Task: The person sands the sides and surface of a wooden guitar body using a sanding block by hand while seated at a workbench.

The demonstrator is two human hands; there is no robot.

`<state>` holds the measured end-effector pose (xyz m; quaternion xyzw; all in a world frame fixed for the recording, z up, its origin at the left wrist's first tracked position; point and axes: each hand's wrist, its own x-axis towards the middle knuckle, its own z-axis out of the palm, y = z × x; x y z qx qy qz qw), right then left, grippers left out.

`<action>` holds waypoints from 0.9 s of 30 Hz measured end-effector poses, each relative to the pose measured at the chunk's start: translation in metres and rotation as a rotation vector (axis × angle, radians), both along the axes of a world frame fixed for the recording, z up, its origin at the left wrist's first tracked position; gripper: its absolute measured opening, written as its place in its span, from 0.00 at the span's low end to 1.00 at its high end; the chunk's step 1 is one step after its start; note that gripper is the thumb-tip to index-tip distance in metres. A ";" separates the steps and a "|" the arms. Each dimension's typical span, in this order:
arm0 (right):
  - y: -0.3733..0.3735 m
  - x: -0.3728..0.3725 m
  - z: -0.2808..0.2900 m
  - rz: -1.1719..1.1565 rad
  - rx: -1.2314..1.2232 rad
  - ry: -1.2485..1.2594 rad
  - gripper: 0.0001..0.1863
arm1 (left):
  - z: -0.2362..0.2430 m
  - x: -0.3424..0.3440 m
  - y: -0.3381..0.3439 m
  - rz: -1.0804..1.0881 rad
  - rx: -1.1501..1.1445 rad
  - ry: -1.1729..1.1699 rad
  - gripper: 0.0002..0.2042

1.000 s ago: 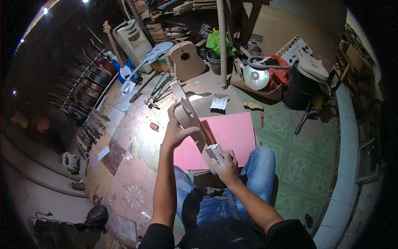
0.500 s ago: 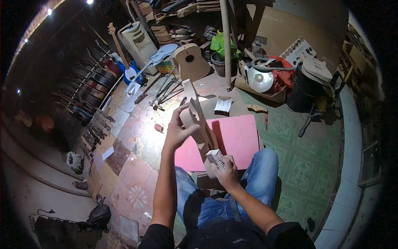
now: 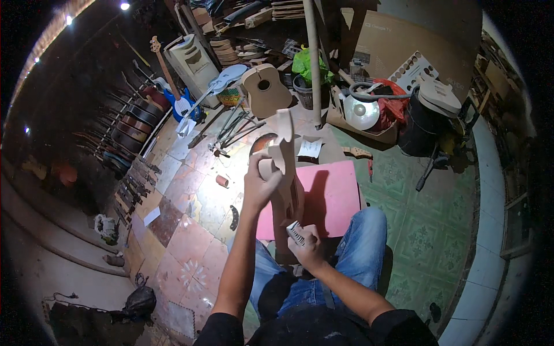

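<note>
At pink board: guitar body
Left hand: clamped on it
Right hand: wrapped round block
Work: sanding, we judge; next needs steadiness

Printed lettering (small), brown cardboard box

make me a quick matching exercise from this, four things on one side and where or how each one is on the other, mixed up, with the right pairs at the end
Things
1. wooden guitar body
2. ridged block
3. pink board
4. bright green bag

Places and states
A. gripped in the right hand
B. at the top of a bucket by the pole
C. held by the left hand
D. lying flat with a dark shadow across it

Right pairs: 1-C, 2-A, 3-D, 4-B
</note>
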<state>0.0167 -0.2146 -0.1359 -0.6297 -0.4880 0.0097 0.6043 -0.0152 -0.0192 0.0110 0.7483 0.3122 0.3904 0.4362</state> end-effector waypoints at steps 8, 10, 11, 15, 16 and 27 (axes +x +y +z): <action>-0.008 0.039 0.036 0.105 -0.348 0.474 0.26 | -0.012 -0.014 0.004 -0.249 0.003 -0.074 0.28; -0.008 0.055 0.026 0.099 -0.322 0.609 0.26 | -0.012 -0.008 0.003 -0.233 0.003 -0.160 0.26; -0.009 0.060 0.020 0.121 -0.280 0.691 0.25 | -0.014 -0.007 0.000 -0.240 -0.001 -0.162 0.26; -0.018 0.062 0.051 0.029 -0.339 0.602 0.24 | -0.006 -0.003 -0.017 -0.017 0.068 -0.071 0.19; -0.017 0.060 0.054 0.033 -0.286 0.599 0.24 | -0.007 -0.002 -0.021 0.024 0.129 -0.078 0.17; -0.018 0.059 0.117 0.052 -0.211 0.340 0.26 | -0.056 -0.026 -0.054 0.029 0.175 -0.469 0.12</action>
